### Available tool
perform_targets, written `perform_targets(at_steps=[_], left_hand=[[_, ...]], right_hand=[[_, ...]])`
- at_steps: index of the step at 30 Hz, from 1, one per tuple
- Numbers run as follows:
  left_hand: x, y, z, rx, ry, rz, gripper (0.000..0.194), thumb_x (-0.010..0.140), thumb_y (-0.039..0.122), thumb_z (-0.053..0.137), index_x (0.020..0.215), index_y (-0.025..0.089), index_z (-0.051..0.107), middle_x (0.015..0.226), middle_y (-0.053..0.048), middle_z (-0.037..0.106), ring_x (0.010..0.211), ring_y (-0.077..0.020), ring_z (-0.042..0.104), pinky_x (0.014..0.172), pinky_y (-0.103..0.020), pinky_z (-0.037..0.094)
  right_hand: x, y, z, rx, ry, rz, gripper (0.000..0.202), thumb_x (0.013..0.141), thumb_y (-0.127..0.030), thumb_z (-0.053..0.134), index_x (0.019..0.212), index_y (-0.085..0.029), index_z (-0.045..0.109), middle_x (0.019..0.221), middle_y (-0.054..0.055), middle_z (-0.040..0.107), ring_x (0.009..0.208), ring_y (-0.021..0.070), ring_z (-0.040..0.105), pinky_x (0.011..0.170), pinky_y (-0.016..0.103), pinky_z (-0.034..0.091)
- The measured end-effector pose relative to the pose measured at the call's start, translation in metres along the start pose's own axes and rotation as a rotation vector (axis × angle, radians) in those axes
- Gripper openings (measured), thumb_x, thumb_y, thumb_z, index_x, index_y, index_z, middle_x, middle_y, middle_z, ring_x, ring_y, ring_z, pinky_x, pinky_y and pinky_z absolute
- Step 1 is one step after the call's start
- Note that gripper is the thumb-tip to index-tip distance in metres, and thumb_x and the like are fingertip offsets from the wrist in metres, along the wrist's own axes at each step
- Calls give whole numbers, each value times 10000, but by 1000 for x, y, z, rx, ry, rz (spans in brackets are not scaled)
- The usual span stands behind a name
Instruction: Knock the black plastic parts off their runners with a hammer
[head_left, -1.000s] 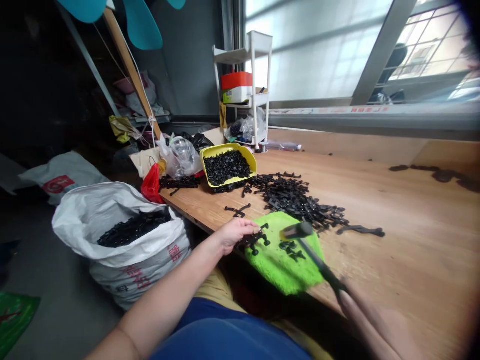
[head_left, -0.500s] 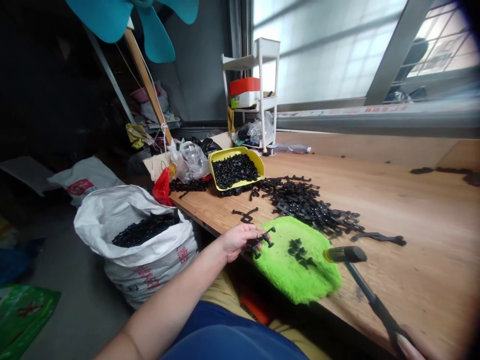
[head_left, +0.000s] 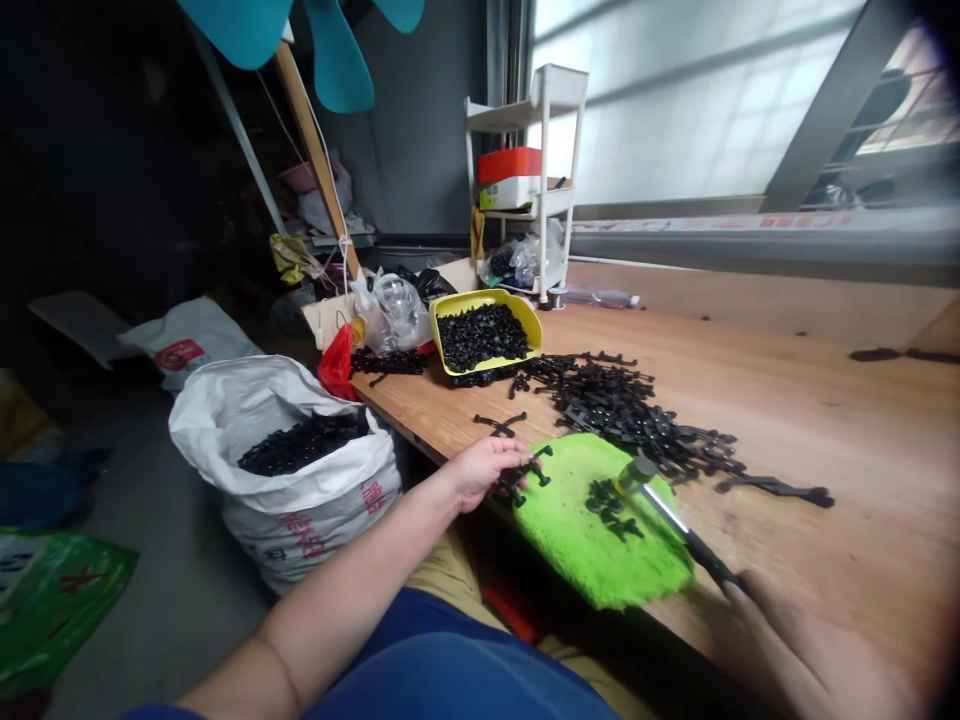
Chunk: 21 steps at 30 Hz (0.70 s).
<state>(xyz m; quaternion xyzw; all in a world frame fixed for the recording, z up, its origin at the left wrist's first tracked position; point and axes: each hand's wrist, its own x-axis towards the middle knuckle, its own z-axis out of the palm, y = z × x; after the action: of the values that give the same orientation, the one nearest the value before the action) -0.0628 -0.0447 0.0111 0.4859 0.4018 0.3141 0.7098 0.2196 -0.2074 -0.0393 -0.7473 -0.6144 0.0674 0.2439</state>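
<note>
My left hand (head_left: pixel 489 472) is closed on a black plastic part (head_left: pixel 536 468) with several knobbed ends, held over the near left edge of the fluffy green cloth pad (head_left: pixel 570 560). In my right hand (head_left: pixel 757 610), blurred by motion, is the dark handle of a mallet (head_left: pixel 667 515). The mallet's head, dark with a yellow end, hangs above the pad, just beside a small cluster of black knob-like pieces (head_left: pixel 611 510). Beyond the pad, a heap of long black plastic parts (head_left: pixel 630 410) lies on the wooden table.
A yellow tray (head_left: pixel 537 350) full of small black pieces stands at the back. Left of the table, a white woven sack (head_left: pixel 300 515) holds more black parts. Behind are a white shelf rack (head_left: pixel 545 190), a clear plastic bag (head_left: pixel 394 315) and a blue fan (head_left: pixel 341 65).
My right hand has swung the mallet left and inward, from the pad's right edge to over the black pieces. My left hand keeps its part. The whole view has shifted slightly.
</note>
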Motion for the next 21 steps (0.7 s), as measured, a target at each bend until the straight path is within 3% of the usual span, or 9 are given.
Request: perform_targets(at_steps=[2,3,7,10,12,14,18,21], left_hand=[[0,0,0,38,25,-1,221,672,288,646,790,103,620,623,-14,598,454,-48,501,421,-154,290],[0,0,0,62,43,5,220,674,285,644,801,107,623,602,-8,595,443,-48,499,402,-149,259],[0,-2,1,161,95,33,239,674,272,642,847,106,651,557,-15,605,426,-57,494,379,-147,233],[2,-6,0,227,107,113,265,649,255,666,864,101,685,645,-52,660,519,-79,541,459,-162,348],[3,-8,-1,271,99,182,277,644,251,669,879,107,696,727,-70,685,598,-94,567,534,-175,396],[4,-9,-1,320,76,222,284,662,263,651,899,115,700,753,-75,691,621,-102,573,563,-183,409],[0,-6,2,470,19,262,294,693,292,615,913,118,702,749,-74,693,616,-116,576,570,-195,417],[-2,-4,3,573,1,281,314,705,317,595,928,122,700,786,-79,696,659,-140,595,590,-206,428]], right_hand=[[9,-22,-9,-19,-61,74,453,870,-586,239,952,-251,534,754,67,586,684,276,563,548,366,431],[13,-32,-13,14,-173,28,439,838,-619,281,890,-259,527,689,47,571,625,267,548,516,349,410],[20,-50,-19,118,-216,-53,414,882,-566,246,706,-244,435,640,8,542,648,225,539,561,318,380],[12,-42,-18,200,-148,-45,391,913,-532,246,793,-239,475,717,11,574,698,208,554,611,300,406],[4,-29,-17,210,-59,-5,383,917,-503,271,975,-220,523,951,62,600,893,239,548,727,323,430],[-3,-10,-14,195,0,5,431,899,-483,303,1124,-182,513,1163,110,521,1063,284,470,863,386,399],[-7,21,-5,178,-71,-59,453,849,-458,348,1193,-209,506,1218,81,482,1085,306,451,920,443,361],[-8,15,-6,230,-98,15,460,831,-463,369,1196,-213,498,1238,91,462,1111,313,424,950,489,303]])
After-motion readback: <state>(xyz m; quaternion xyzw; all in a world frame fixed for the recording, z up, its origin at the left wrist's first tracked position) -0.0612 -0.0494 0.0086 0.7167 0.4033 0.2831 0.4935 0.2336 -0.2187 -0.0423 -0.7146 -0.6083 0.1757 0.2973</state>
